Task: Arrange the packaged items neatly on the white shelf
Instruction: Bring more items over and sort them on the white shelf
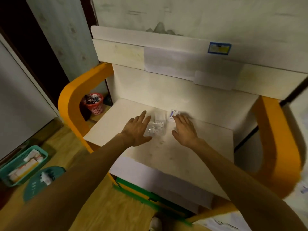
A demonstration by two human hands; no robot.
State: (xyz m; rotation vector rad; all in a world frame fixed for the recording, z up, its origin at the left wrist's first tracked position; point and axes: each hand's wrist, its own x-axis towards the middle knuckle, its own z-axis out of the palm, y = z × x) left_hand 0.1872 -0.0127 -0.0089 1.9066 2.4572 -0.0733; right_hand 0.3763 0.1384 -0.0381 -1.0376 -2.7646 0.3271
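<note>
Now both hands lie flat on white shelf [166, 154], fingers straight: left hand [137, 130] touches clear plastic packets [155, 126]; right hand [184, 129] fingertips touch blue-labelled packet [174, 114], blurred.

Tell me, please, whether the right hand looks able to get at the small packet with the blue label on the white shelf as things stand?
Probably yes. The right hand is open, its fingertips already at the blue-labelled packet on the white shelf. Nothing lies between them; the clear packets sit to its left, by the left hand.
</note>
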